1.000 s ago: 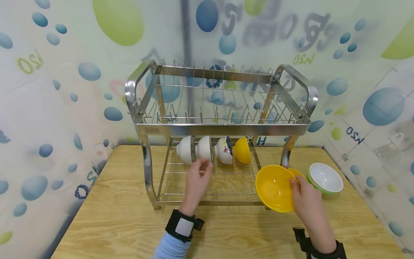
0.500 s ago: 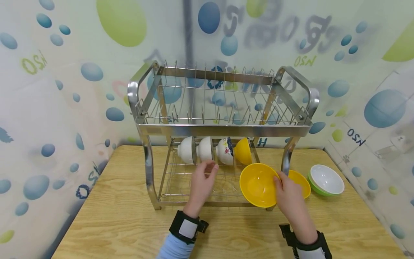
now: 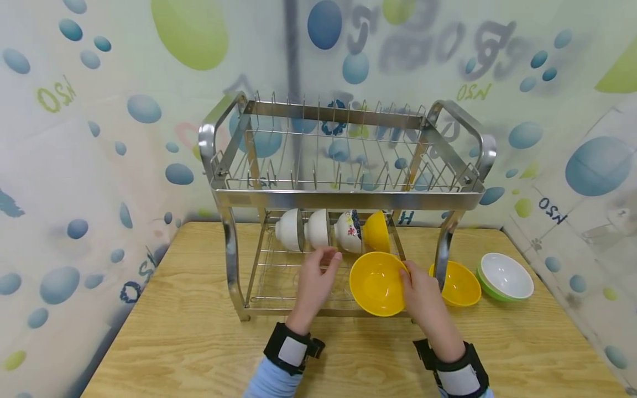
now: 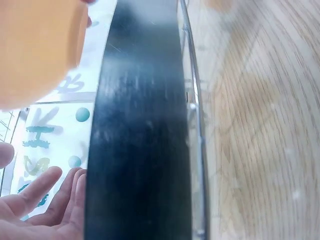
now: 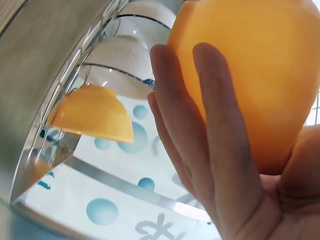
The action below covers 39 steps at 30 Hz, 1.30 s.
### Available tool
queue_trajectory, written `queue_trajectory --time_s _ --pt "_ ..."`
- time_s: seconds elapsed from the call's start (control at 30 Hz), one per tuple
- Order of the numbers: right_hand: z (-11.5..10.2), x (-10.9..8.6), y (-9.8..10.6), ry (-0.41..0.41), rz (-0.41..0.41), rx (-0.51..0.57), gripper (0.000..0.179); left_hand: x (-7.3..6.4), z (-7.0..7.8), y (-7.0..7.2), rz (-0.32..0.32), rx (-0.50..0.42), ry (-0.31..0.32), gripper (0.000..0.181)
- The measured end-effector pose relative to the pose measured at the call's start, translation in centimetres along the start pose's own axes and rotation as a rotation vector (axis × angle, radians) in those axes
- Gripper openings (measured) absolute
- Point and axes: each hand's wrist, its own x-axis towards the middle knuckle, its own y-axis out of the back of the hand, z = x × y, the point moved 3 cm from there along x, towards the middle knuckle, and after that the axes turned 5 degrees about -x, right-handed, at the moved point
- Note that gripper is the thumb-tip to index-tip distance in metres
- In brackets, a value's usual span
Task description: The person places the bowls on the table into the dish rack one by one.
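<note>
My right hand (image 3: 424,296) grips a yellow bowl (image 3: 374,284) by its right side, in front of the lower shelf. The bowl's inside faces up toward the head camera; in the right wrist view my fingers (image 5: 220,95) lie along its outside. To the left of that bowl, my left hand (image 3: 313,282) hovers over the front of the shelf, fingers loosely bent and holding nothing. Behind the hands, two white bowls (image 3: 290,230), a flowered bowl (image 3: 348,232) and another yellow bowl (image 3: 376,232) stand on edge in a row on the rack.
The two-tier metal dish rack (image 3: 348,200) stands on a wooden table (image 3: 189,342). Right of its front leg sit a yellow bowl (image 3: 460,284) and a white bowl nested in a green one (image 3: 506,276). A patterned backdrop (image 3: 124,55) stands behind.
My right hand has carried the yellow bowl leftward, away from the other yellow bowl on the table, to the shelf's front. My left hand has shifted slightly to the right.
</note>
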Motion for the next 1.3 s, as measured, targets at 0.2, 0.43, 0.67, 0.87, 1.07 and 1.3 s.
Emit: queue_trajectory --time_s 0.2,0.43,0.67,0.87,1.07,1.3 --pt "-0.8 0.5 -0.7 -0.002 -0.023 0.0 0.033 0.0 0.0 0.0 -0.015 -0.037 0.017 0.032" --pt "-1.5 0.9 -1.7 0.003 -0.057 0.025 0.03 0.0 0.1 -0.1 -0.077 -0.098 0.083 0.039" --pt "-1.9 1.0 -2.3 -0.018 -0.089 0.048 0.03 0.0 0.0 -0.4 -0.132 -0.154 0.124 0.041" --pt "-2.4 1.0 -2.6 0.014 -0.085 0.053 0.029 -0.1 0.1 -0.3 -0.137 -0.16 0.139 0.039" --pt "-2.8 0.9 -2.8 0.038 -0.074 0.057 0.028 0.1 0.1 0.1 -0.166 -0.166 0.154 0.044" --pt "-3.1 0.9 -2.9 0.043 -0.08 0.076 0.027 0.0 -0.1 0.4 -0.273 -0.236 0.231 0.054"
